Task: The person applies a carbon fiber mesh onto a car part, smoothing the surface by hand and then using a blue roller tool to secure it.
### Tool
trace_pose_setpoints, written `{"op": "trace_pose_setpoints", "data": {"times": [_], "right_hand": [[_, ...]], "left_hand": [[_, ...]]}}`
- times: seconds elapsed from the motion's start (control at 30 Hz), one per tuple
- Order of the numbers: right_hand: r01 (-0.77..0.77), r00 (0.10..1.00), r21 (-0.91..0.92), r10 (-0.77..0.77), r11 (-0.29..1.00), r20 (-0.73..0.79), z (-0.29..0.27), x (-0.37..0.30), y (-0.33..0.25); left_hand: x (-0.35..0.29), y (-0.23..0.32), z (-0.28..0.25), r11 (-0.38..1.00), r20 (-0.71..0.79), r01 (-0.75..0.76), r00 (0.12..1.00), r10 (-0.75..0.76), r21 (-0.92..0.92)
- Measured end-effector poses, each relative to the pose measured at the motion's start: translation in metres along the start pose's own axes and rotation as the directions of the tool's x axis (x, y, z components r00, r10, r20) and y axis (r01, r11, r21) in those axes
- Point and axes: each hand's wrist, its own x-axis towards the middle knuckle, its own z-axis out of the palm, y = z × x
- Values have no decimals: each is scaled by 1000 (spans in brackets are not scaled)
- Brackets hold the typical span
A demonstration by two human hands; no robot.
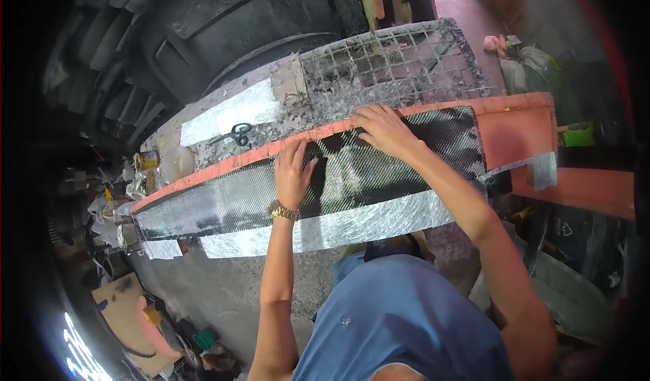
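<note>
**Both palms flat on the weave, strip runs left-to-right across the body**

So the dark carbon-weave cloth (379,168) lies draped over a long orange mould (521,134), and its long axis goes from lower left up to upper right, basically crosswise in front of the person. Both hands are right on it, not reaching for it.

The left hand (292,172) sits palm-down, fingers spread and pointing up toward the orange top edge, gripping nothing. The right hand (384,129) is a bit further up and to the right, also flat and open, fingertips at that same upper edge. They're near each other, around the middle of the strip, so there's a lot more cloth stretching off to the left than to the right.

A silvery glass-mat strip (352,224) runs along the lower edge of the weave, on the person's side of it. Scissors (237,134) lie beyond the mould on the messy bench (203,120), nearer the left hand, well apart from both.
</note>
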Motion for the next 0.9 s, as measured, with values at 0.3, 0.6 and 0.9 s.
{"op": "trace_pose_setpoints", "data": {"times": [0.3, 0.6, 0.9], "right_hand": [[-19, 1000, -5, 19, 1000, -12, 8, -1, 12], [19, 998, 17, -20, 1000, 59, 7, 5, 14], [67, 996, 14, -66, 998, -57, 0, -16, 36]], "left_hand": [[44, -4, 19, 995, 139, -100, 985, 98, 4], [47, -17, 21, 990, 215, -137, 968, 131, 13], [52, -18, 30, 982, 137, -162, 975, 175, -100]]}}
